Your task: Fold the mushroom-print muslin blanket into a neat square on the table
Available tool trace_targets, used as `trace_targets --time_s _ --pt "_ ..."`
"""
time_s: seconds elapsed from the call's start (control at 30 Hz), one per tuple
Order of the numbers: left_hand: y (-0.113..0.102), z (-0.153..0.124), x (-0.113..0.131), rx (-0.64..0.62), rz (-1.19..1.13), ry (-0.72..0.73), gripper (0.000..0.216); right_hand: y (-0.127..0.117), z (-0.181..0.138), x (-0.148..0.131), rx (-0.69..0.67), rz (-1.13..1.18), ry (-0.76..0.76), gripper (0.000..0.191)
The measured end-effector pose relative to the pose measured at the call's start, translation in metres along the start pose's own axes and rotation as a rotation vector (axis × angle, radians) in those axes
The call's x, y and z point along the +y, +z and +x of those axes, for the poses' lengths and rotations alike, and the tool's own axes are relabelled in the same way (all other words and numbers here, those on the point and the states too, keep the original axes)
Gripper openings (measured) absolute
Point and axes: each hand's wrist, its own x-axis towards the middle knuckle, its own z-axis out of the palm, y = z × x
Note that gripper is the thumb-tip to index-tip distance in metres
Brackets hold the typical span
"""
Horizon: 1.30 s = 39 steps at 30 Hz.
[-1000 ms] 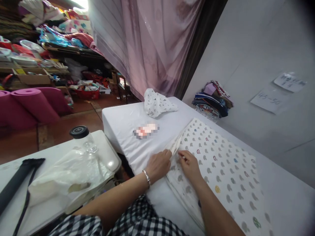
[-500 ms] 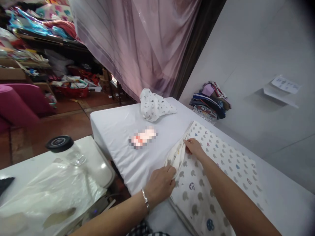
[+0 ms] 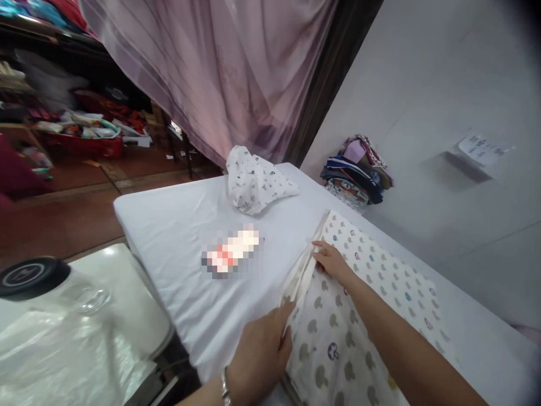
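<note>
Left hand (image 3: 260,352) is pinching the edge of the cloth (image 3: 380,282) on the bench (image 3: 169,225); right hand (image 3: 332,262) is gripping it farther along.

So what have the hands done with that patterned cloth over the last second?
The right hand slid away from the person along the folded edge of the patterned cloth. The left hand kept to the near end, so the hands spread apart. Both stay on that edge. The crumpled cloth and clothes pile have not moved.
</note>
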Motion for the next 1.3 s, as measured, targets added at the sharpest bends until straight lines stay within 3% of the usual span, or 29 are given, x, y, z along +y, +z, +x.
trace_targets --time_s 0.17,0.33,0.47,0.67,0.83,1.07,1.3 --pt "-0.003 0.002 -0.002 -0.051 0.019 -0.070 0.039 -0.003 0.013 -0.001 -0.111 0.000 0.011 0.036" --pt "0.000 0.003 -0.004 -0.048 0.047 -0.036 0.030 -0.017 0.024 0.005 -0.169 0.010 0.035 0.036" --pt "-0.001 0.004 -0.003 -0.047 0.059 -0.030 0.022 -0.025 0.029 0.009 -0.199 -0.096 -0.070 0.039" --pt "-0.003 0.006 -0.001 -0.055 0.094 -0.028 0.024 -0.027 0.028 0.007 -0.213 -0.186 -0.159 0.015" --pt "-0.004 0.006 0.000 -0.057 0.090 -0.011 0.024 -0.042 0.026 -0.001 -0.257 -0.321 -0.174 0.008" --pt "-0.004 0.007 0.001 -0.050 0.151 -0.039 0.023 -0.035 0.041 -0.015 -0.214 -0.728 -0.238 0.018" --pt "-0.005 0.006 0.002 -0.065 0.151 -0.033 0.027 -0.024 0.052 -0.017 -0.256 -0.798 -0.234 0.028"
